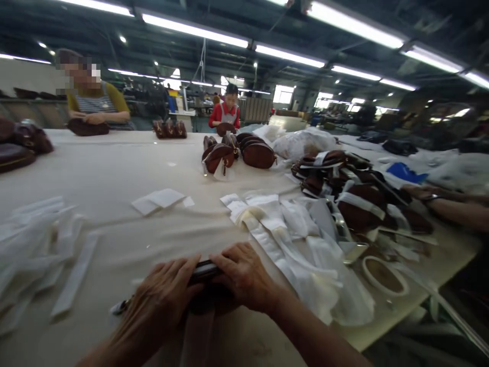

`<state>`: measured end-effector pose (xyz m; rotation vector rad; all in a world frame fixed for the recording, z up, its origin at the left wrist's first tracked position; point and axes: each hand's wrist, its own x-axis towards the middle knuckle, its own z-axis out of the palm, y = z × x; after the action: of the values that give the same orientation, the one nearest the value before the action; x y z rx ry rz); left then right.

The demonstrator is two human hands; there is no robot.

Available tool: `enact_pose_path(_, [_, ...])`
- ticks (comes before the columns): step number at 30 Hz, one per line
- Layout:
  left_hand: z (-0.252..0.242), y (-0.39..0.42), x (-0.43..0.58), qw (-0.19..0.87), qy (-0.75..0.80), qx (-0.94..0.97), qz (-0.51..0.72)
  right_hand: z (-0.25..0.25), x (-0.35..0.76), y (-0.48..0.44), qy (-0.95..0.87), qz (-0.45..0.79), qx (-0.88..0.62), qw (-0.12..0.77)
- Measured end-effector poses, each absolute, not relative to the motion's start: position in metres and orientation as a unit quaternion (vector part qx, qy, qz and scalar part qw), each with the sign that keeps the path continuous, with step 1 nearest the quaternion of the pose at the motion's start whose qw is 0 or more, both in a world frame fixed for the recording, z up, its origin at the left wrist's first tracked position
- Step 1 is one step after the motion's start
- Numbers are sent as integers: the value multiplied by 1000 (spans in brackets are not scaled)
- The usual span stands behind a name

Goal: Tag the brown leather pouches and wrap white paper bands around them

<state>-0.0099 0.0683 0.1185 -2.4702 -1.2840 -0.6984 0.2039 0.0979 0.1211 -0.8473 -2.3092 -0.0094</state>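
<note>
A small dark leather bag [206,271] is gripped at its upper edge between my two hands, low in the middle of the view. My left hand [162,288] closes on its left end, and my right hand [244,275] closes on the other end with its fingers over the top. Most of the bag is hidden by the hands and in shadow. A pale translucent strip [197,336] hangs below it. Beside my left wrist lies a small metal fitting [121,307]. White wrapping sheets [282,239] are heaped just beyond my right hand.
White paper strips [78,275] lie left on the table [114,178]. Brown bags [257,154] stand farther back, with a wrapped pile [359,204] and a tape roll [385,275] at right. A co-worker's arm [454,206] reaches in from the right; two people work across the table.
</note>
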Motion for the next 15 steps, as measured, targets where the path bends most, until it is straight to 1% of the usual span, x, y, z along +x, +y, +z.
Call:
enact_pose_path(7, [106, 61, -18, 180, -406, -856, -264, 116, 206, 81, -878, -2, -334, 342])
enact_pose_path(11, [110, 64, -14, 195, -396, -858, -262, 118, 223, 81, -861, 31, -322, 392])
enact_pose_path(13, [112, 62, -14, 201, -401, -854, -265, 115, 241, 88, -820, 23, -395, 414])
enact_pose_path(15, [112, 58, -14, 192, -415, -848, -269, 106, 266, 99, -761, -17, -502, 411])
